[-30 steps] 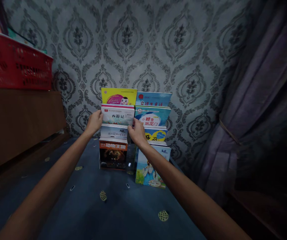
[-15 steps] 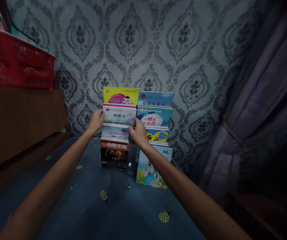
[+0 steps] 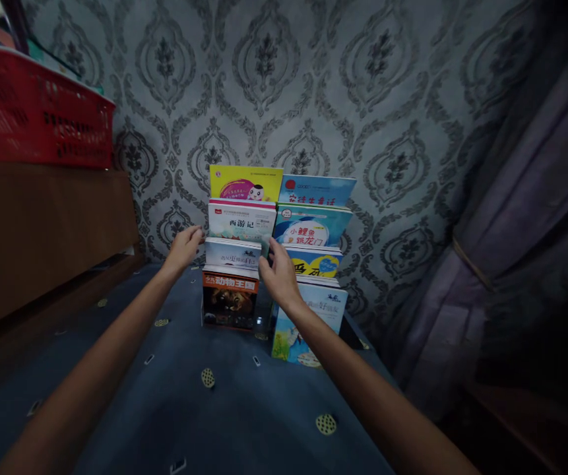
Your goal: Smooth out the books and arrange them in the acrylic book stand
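Observation:
Two columns of children's books stand upright in stepped rows. In the left column, a white book (image 3: 241, 223) stands in front of a yellow book (image 3: 234, 179). Below it are a pale blue-grey book (image 3: 231, 256) and a dark animal book with an orange top (image 3: 229, 300). My left hand (image 3: 185, 247) is open just off the white book's left edge. On the other side, my right hand (image 3: 280, 274) is open, with thumb and forefinger apart, close to the right edges of the white and blue-grey books; whether it touches them is unclear.
The right column holds a blue book (image 3: 320, 190), a teal book (image 3: 333, 224), a yellow-and-blue book (image 3: 313, 264) and a light blue book (image 3: 330, 316), partly behind my right forearm. A red basket (image 3: 41, 112) sits on a wooden cabinet (image 3: 51, 231) at left. A purple curtain (image 3: 462, 297) hangs at right.
Both hands have loosened from the sides of the white book; the left has drawn slightly away and the right fingers have spread. The white book stays in its row. The view has shifted slightly.

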Available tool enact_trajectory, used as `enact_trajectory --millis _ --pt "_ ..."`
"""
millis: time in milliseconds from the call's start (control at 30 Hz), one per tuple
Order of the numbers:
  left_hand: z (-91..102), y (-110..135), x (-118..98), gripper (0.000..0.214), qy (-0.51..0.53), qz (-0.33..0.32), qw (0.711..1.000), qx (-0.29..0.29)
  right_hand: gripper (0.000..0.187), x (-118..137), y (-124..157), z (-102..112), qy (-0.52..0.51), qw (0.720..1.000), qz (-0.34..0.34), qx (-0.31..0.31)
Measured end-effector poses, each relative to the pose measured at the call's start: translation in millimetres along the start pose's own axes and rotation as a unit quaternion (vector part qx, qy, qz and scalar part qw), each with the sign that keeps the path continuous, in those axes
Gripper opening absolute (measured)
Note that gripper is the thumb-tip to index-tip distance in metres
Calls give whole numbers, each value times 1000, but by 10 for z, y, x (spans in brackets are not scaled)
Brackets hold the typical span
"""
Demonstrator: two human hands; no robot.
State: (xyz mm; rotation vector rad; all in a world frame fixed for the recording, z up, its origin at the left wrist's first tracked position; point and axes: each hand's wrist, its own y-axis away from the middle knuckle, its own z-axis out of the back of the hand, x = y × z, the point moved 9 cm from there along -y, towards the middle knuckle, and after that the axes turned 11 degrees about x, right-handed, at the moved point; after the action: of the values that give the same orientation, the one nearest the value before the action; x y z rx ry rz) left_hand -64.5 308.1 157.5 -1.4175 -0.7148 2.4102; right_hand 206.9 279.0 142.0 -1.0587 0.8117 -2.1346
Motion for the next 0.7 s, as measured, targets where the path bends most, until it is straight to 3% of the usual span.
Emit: enact_trajectory --millis 167,333,567,700 --pt "-88 215 77 44 36 8 999 9 57 190 220 -146 32 999 26 20" --pt "-177 260 20 45 59 2 998 14 58 258 222 -242 42 997 38 43" --pt "-202 233 59 47 81 0 997 17 61 254 178 -251 35 998 32 47" --pt "-192 335 180 53 121 26 992 6 63 304 300 -194 22 999 29 36"
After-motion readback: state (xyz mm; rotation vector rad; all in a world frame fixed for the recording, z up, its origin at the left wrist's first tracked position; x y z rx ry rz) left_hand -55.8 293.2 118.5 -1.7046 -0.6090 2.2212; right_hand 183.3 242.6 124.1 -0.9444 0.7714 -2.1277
